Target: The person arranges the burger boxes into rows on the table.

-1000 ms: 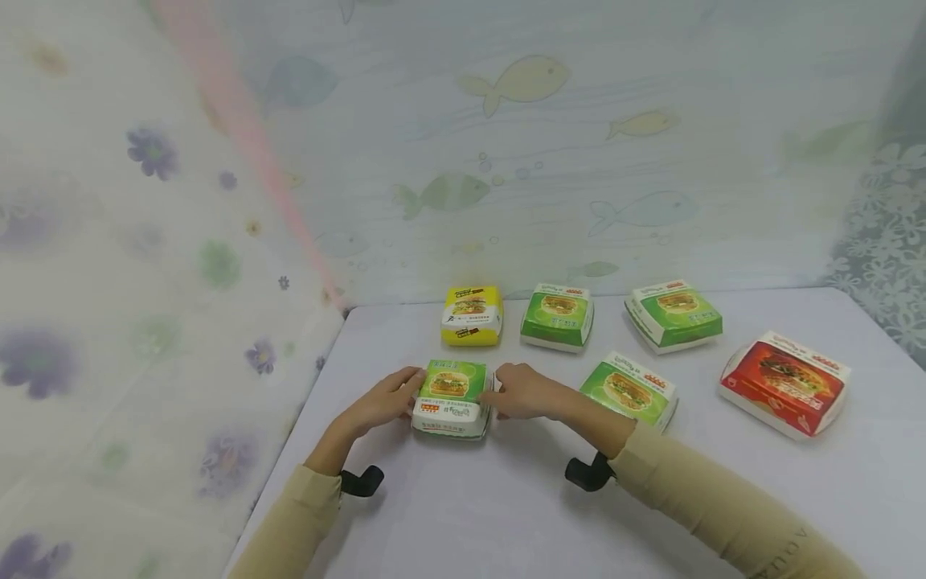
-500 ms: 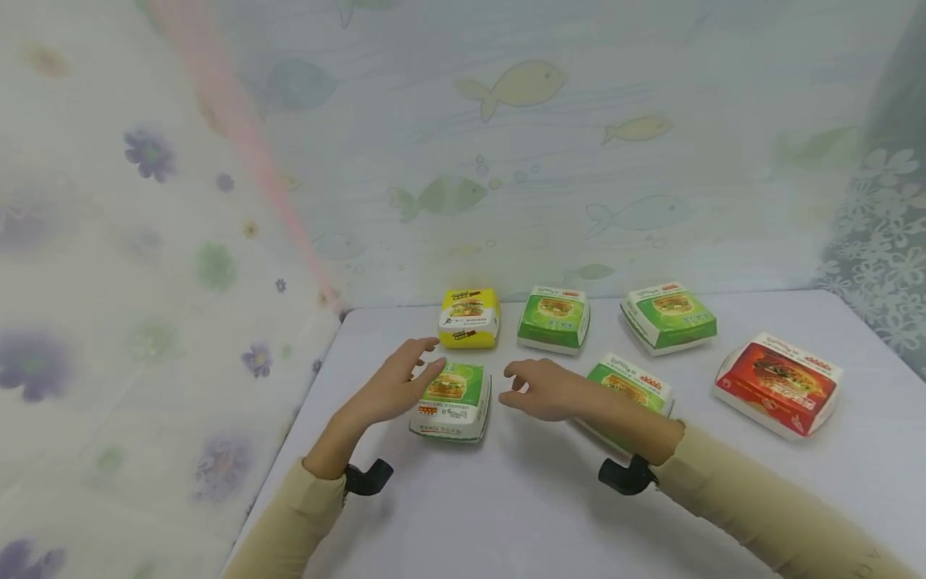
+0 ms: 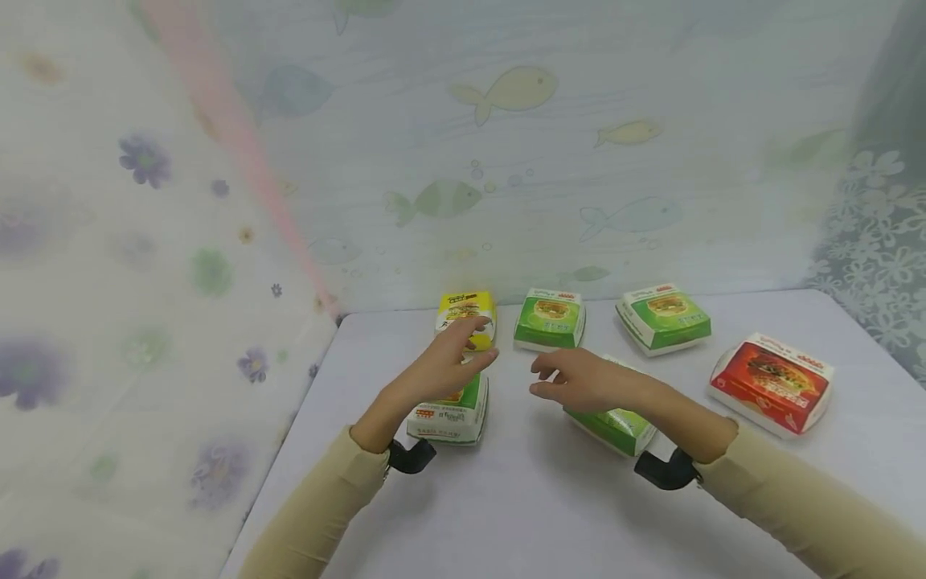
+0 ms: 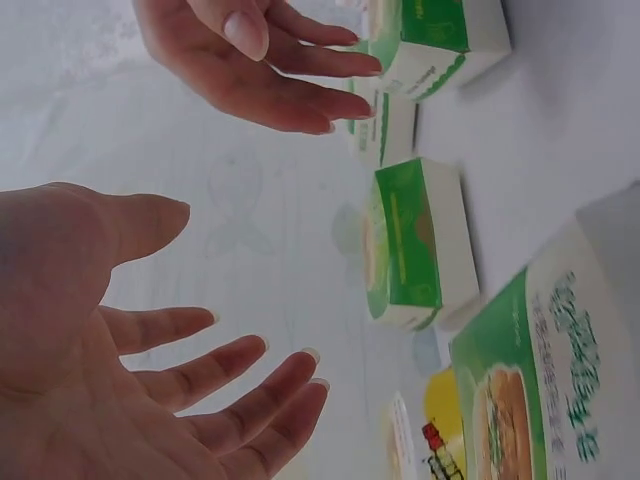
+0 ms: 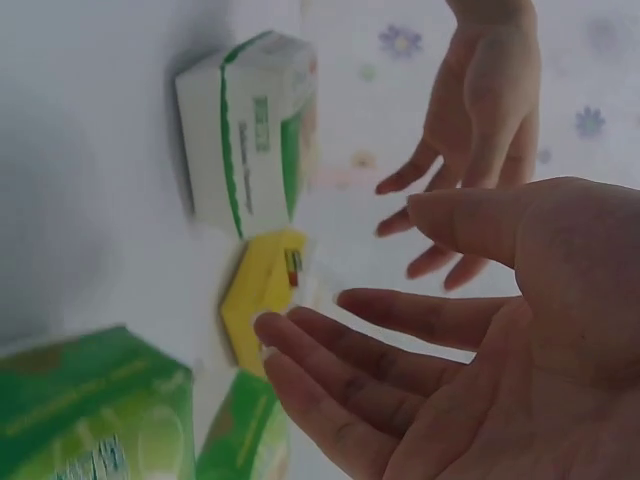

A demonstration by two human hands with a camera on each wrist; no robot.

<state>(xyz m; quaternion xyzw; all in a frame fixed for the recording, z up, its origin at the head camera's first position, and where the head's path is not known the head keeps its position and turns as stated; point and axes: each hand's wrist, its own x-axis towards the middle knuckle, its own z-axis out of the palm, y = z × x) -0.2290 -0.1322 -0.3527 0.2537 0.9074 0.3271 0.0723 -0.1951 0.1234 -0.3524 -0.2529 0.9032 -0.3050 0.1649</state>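
Observation:
My left hand (image 3: 437, 366) hovers over the near-left green and white burger box (image 3: 452, 426), hiding part of its lid. Its fingers are spread and loosely bent, with nothing in them; its fingertips overlap the yellow burger box (image 3: 444, 318) in the head view. To the right, my right hand (image 3: 589, 379) is in the air before another green burger box (image 3: 615, 430) and covers much of its top. In the right wrist view, the right hand's fingers (image 5: 350, 385) are extended and hold nothing. Both palms face each other across a gap.
Along the back of the white table (image 3: 506, 515) stand two more green burger boxes, a middle one (image 3: 551, 318) and a right one (image 3: 665, 318). A red burger box (image 3: 772, 384) lies at the right. Behind them hangs a fish-patterned curtain (image 3: 434, 137).
Both hands have let go of the near-left green burger box, risen and shifted right. The right hand now blocks more of the front-right green box. The boxes stay put on the table.

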